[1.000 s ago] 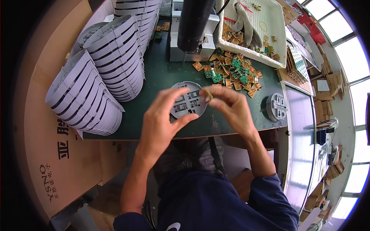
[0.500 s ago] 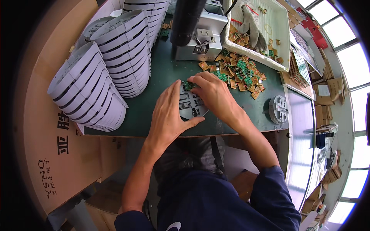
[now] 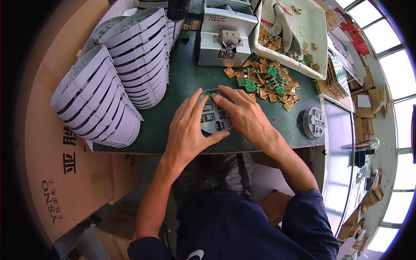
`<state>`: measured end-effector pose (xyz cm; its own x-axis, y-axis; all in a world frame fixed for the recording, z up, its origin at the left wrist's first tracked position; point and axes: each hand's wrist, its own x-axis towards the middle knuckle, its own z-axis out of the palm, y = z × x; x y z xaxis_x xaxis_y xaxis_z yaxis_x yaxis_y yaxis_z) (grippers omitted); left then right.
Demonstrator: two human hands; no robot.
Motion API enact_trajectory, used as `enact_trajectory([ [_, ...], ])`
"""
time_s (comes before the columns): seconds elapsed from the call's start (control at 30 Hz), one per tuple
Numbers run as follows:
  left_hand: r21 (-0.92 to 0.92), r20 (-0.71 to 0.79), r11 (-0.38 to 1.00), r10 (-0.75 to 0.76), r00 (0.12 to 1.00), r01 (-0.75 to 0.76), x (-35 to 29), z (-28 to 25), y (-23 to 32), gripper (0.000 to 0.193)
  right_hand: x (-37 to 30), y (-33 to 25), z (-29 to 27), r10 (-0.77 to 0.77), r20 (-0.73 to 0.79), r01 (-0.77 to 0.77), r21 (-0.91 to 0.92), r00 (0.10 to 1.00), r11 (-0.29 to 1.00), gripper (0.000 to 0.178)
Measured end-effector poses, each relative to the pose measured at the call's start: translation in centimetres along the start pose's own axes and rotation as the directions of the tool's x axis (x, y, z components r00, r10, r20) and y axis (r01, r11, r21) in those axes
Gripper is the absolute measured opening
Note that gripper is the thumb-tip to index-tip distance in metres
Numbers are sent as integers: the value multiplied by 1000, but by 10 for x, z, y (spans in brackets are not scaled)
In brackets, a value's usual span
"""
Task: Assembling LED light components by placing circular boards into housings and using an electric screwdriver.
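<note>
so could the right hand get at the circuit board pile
Probably yes: the circuit board pile lies just beyond the right hand, nothing visible between them, though that hand is at the round grey housing.

Bright windows (image 3: 373,21) along a pale wall (image 3: 391,130)

Fingers (image 3: 194,103) on a round grey housing (image 3: 210,127)

Bright glare from right-side windows (image 3: 392,68)
</note>
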<state>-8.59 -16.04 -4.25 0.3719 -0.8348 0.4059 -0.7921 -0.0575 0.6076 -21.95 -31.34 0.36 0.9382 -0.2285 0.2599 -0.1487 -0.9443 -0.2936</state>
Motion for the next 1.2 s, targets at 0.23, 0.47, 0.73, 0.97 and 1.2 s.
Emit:
enact_trajectory([
  [0.23, 67, 31, 997, 32, 999, -34, 0, -3, 2, 97, -2, -4, -8, -57, -22, 55, -103, 998, 993, 51],
  [0.47, 27, -8, 999, 33, 999, -33, 0, -2, 1, 108, 12, 22, -13, -91, -45, 95, 88, 995, 992, 42],
  [0.73, -133, 10, 991, 13, 1000, -11, 3, -6, -4, 126, 35, 29, -27, -302, 247, 329, -75, 921, 941, 40],
  [0.97, -145, 12, 989, 29, 1000, -27, 3, -6, -5, 131, 53, 42, -29, -539, 366, 637, -244, 758, 731, 38],
  [1.2, -151, 28, 989, -2, 1000, 7, 2, -7, -4, 133, 64, 50, -39, -739, 327, 802, -346, 589, 486, 33],
])
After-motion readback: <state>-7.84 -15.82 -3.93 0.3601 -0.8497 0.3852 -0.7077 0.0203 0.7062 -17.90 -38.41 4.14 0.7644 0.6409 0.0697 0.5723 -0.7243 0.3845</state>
